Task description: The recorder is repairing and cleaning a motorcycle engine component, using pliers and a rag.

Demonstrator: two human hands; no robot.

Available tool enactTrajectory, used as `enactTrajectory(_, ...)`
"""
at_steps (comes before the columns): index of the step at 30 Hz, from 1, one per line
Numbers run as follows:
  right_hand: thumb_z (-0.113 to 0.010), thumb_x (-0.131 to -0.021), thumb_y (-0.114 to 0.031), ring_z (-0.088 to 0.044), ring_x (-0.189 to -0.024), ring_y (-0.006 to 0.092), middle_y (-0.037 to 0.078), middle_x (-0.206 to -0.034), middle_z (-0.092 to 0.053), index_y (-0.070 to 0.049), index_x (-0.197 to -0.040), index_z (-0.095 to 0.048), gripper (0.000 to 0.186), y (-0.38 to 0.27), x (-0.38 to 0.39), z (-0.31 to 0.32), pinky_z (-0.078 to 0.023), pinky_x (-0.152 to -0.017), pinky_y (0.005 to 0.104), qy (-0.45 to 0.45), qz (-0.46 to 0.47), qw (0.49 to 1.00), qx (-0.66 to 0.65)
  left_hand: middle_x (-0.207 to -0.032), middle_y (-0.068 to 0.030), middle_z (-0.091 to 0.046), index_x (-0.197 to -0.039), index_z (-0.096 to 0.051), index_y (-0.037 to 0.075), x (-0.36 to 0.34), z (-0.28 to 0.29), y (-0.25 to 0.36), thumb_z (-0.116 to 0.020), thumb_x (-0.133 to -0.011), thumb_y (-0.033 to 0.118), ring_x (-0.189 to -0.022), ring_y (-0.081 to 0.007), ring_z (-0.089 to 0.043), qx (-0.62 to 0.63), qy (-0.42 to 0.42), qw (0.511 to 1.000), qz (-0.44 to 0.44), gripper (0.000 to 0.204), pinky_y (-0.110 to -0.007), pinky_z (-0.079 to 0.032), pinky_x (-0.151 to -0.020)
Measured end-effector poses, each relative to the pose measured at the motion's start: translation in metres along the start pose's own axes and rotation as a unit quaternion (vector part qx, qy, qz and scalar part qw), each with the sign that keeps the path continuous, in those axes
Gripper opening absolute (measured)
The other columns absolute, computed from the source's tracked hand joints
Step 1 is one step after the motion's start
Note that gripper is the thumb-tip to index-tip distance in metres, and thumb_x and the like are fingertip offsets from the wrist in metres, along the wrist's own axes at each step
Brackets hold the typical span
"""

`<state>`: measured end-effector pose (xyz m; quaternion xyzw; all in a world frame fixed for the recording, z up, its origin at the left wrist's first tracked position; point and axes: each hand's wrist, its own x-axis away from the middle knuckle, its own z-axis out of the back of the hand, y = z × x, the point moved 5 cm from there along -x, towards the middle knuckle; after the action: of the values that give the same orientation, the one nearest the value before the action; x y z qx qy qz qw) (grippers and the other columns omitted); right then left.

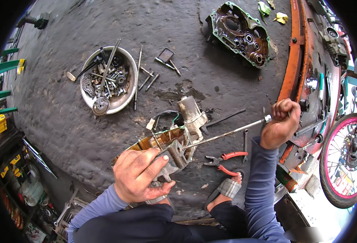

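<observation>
Fingers of the left hand (137, 172) grasp the engine casing (179, 155); right of it, the right hand (281, 125) clenches a rod (229, 132).

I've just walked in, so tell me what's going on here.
A person's left hand holds a casing. The right hand is curled at the outer end of a rod that runs to the casing; its exact grip is unclear. Pliers lie nearby, and a bowl of small parts stands further off.
</observation>
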<state>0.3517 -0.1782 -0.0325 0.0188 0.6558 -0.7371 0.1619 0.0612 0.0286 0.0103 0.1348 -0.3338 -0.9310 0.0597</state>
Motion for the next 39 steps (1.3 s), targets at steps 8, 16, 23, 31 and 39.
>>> enactTrajectory(8, -0.042, -0.105, -0.015, -0.033, -0.06, 0.0032, -0.007, -0.07, -0.034, -0.008, -0.105, -0.051, 0.012, -0.047, 0.024, -0.011, -0.028, -0.05, 0.0221, -0.355, -0.408, 0.829, 0.139, -0.106, -0.014, -0.068, -0.109, -0.071, 0.005, 0.011, -0.003, 0.01, -0.082, -0.075, 0.041, -0.082, -0.0287, -0.066, -0.014, 0.023, 1.0, 0.0, 0.052, -0.039, -0.051, -0.07)
enactTrajectory(16, -0.045, -0.108, -0.034, -0.042, -0.056, 0.0083, -0.002, -0.072, -0.044, -0.006, -0.097, -0.053, 0.031, -0.07, 0.004, -0.018, -0.037, -0.048, 0.0272, -0.359, -0.481, 0.755, 0.264, -0.107, -0.0126, -0.067, -0.109, -0.073, 0.004, 0.017, -0.008, 0.016, -0.078, -0.079, 0.039, -0.085, -0.0278, -0.066, -0.018, 0.049, 0.999, -0.01, 0.047, -0.039, -0.05, -0.073)
enactTrajectory(23, -0.042, -0.11, -0.04, -0.048, -0.052, 0.0176, 0.004, -0.069, -0.049, -0.001, -0.096, -0.055, 0.043, -0.085, -0.016, -0.038, -0.043, -0.046, 0.0359, -0.443, -0.524, 0.576, 0.445, -0.112, -0.0112, -0.067, -0.113, -0.072, 0.006, 0.019, -0.008, 0.019, -0.075, -0.081, 0.04, -0.092, -0.0259, -0.066, -0.022, 0.049, 0.999, -0.005, 0.047, -0.04, -0.049, -0.078)
enactTrajectory(31, -0.047, -0.108, -0.034, -0.048, -0.05, 0.0187, 0.005, -0.063, -0.045, -0.003, -0.094, -0.055, 0.035, -0.067, -0.011, -0.03, -0.038, -0.043, 0.0361, -0.378, -0.616, 0.578, 0.378, -0.111, -0.0127, -0.067, -0.112, -0.072, 0.004, 0.018, -0.011, 0.017, -0.076, -0.08, 0.04, -0.089, -0.0278, -0.066, -0.024, 0.043, 0.999, -0.014, 0.048, -0.04, -0.049, -0.076)
enactTrajectory(39, -0.045, -0.106, -0.026, -0.059, -0.071, 0.05, 0.03, -0.069, -0.057, 0.01, -0.082, -0.056, 0.045, -0.088, -0.006, -0.045, -0.049, -0.072, 0.0524, -0.428, -0.342, 0.7, 0.458, -0.11, -0.0129, -0.068, -0.11, -0.072, 0.005, 0.016, -0.013, 0.018, -0.077, -0.077, 0.043, -0.086, -0.0283, -0.065, -0.046, 0.019, 0.999, -0.014, 0.05, -0.04, -0.05, -0.074)
